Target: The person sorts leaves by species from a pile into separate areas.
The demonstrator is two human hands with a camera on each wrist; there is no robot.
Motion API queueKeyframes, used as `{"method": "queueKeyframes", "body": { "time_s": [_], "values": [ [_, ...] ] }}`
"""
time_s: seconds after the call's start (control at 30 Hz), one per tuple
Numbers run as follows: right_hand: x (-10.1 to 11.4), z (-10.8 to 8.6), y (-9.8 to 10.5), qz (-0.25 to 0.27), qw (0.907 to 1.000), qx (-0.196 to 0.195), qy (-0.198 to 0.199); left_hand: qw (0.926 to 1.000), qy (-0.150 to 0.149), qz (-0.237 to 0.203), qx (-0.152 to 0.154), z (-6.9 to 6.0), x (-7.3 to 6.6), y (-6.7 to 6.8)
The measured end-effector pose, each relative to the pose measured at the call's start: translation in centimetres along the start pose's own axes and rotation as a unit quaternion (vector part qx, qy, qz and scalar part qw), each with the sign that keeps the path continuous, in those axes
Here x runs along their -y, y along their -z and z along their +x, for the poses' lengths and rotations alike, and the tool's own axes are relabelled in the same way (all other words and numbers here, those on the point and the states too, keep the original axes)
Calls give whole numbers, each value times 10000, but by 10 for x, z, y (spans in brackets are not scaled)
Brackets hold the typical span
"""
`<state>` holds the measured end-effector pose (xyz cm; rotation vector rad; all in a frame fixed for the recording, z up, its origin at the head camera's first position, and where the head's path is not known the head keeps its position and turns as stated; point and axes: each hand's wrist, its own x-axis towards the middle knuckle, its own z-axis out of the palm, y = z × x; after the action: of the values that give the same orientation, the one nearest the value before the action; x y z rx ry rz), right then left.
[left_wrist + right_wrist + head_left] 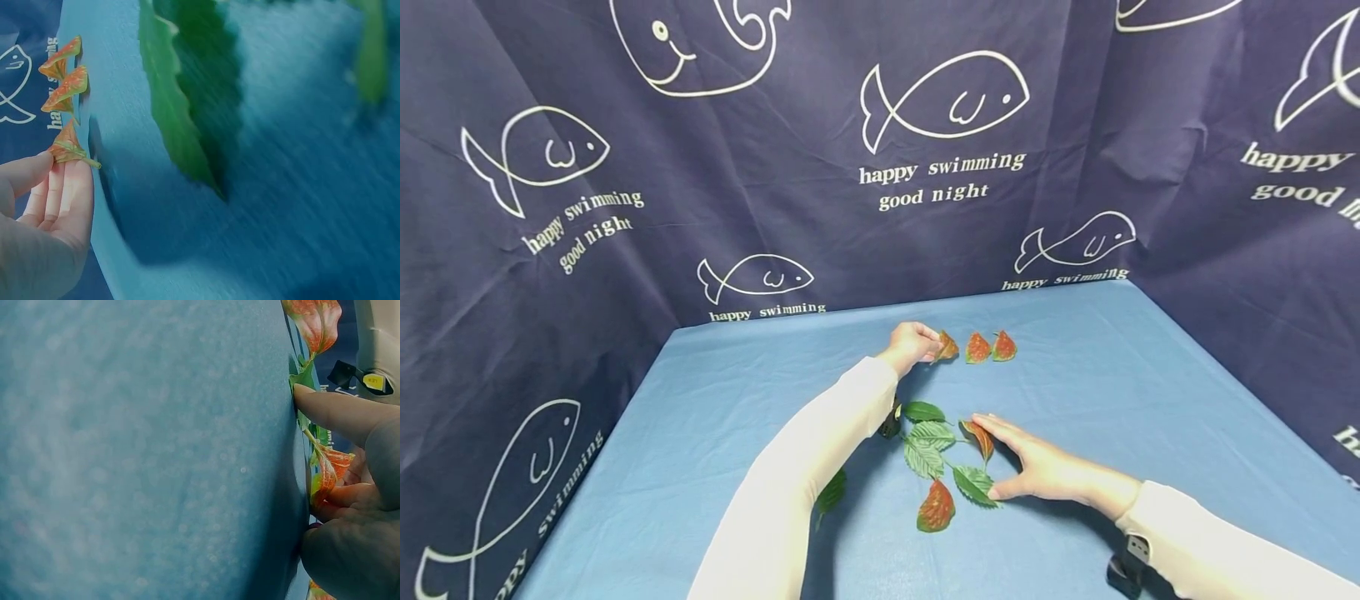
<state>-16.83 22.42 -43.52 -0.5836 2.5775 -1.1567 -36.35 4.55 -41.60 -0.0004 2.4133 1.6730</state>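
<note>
At the far side of the blue table, my left hand (912, 343) pinches a red-and-green artificial leaf (950, 347) between thumb and fingers. Two similar red leaves, one (977, 348) and another (1004, 346), lie to its right in a row. Nearer to me, my right hand (1047, 468) has its thumb and fingers spread apart. Its fingers touch a curled red leaf (327, 472), while the thumb rests on a green leaf (974, 483). Several green leaves (931, 435) form a loose cluster left of this hand, with a red leaf (936, 507) in front.
Beside my left forearm lies a separate green leaf (831, 492), partly hidden by the sleeve. Dark blue curtains (820, 183) printed with white fish stand along the back and sides of the table (715, 392). Dark camera mounts are at both wrists.
</note>
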Motion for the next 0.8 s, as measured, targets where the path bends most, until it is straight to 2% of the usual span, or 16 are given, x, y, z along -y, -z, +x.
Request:
{"method": "queueKeyframes", "body": {
  "time_s": [0.3,0.6,0.8],
  "values": [
    [1,0,0,-39,9999,8,97,9999,-119,41,115,5,2,-7],
    [2,-1,1,103,9999,45,-11,9998,-44,203,61,8,3,-8],
    [1,0,0,25,10000,40,26,9994,-54,8,348,5,5,-2]
  ]
}}
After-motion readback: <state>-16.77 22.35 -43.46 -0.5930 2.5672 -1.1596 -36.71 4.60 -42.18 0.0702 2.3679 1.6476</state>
